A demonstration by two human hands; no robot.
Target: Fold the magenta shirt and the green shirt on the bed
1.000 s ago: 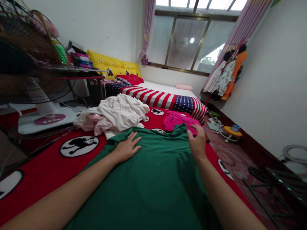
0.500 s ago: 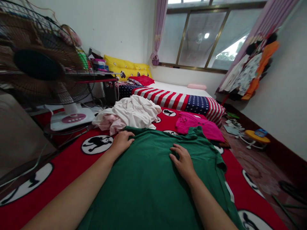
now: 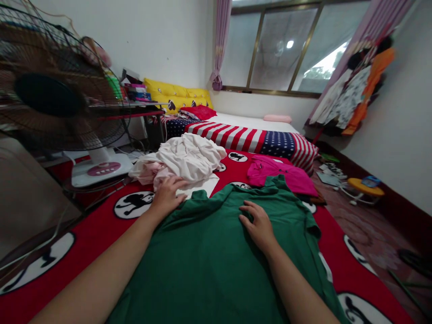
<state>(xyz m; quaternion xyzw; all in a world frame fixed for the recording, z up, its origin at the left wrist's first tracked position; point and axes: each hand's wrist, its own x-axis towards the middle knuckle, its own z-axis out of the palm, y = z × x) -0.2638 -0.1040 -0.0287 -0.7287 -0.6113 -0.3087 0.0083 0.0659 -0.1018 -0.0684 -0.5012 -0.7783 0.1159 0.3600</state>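
Observation:
A green shirt [image 3: 216, 261] lies spread on the red blanket [image 3: 84, 229] in front of me, collar pointing away. My left hand [image 3: 167, 195] is at the shirt's left shoulder edge with its fingers curled on the fabric, right beside the pile of white and pale pink clothes [image 3: 182, 162]. On the upper chest of the shirt, just below the collar, my right hand [image 3: 257, 223] rests flat with its fingers slightly bent and holds nothing. A folded pink garment [image 3: 280, 173] lies just beyond the collar.
A standing fan [image 3: 60, 112] is close on the left with its white base [image 3: 101, 171] on a low surface. Beyond lie a flag-patterned cover [image 3: 249, 139] and yellow cushions [image 3: 172, 94]. Clothes hang at the right wall [image 3: 357, 90]; small items litter the floor [image 3: 364, 189].
My right hand came off the collar and settled on the shirt's chest. My left hand slid outward to the shoulder edge, drawing it in so the white cloth beneath shows.

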